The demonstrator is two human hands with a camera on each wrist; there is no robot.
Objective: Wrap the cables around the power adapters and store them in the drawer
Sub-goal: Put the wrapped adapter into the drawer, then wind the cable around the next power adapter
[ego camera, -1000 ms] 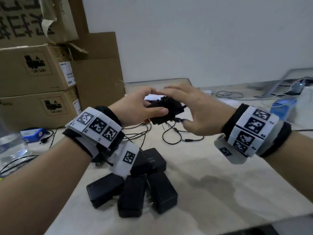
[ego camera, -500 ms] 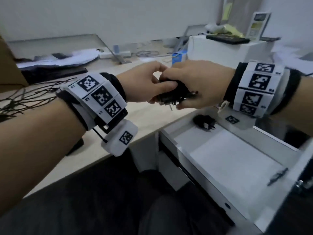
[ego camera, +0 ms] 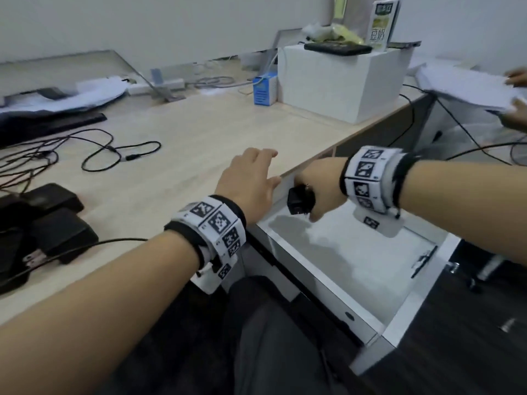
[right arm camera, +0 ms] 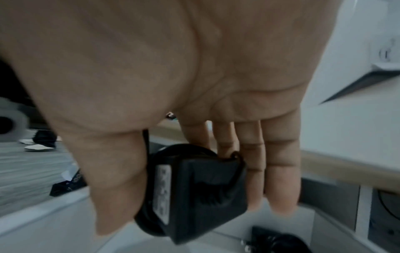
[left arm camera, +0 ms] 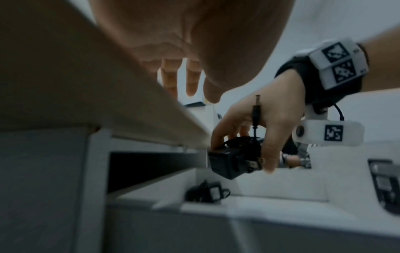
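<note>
Head view: your right hand (ego camera: 322, 189) grips a wrapped adapter (ego camera: 299, 199) over the open drawer (ego camera: 370, 269); your left hand (ego camera: 251, 183) hovers relaxed, holding nothing, above the desk edge (ego camera: 313, 163).

Left wrist view — a second adapter (left arm camera: 205, 191) lies in the drawer's back corner.

Right wrist view — thumb and fingers (right arm camera: 251, 164) clamp the adapter.

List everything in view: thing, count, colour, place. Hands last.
Wrapped adapter: one, black, held over the drawer's back corner.
Stored adapter: one, black, on the drawer floor.
Drawer: one, white, open.
Unwrapped adapters: several, black, desk's left edge.
Loose cables: black, on the desk.
Desk: one, light wood.
White box: one, back of desk.
Blue carton: one, beside the white box.
Left hand: empty, at the desk edge.
Right hand: grips the wrapped adapter.
</note>
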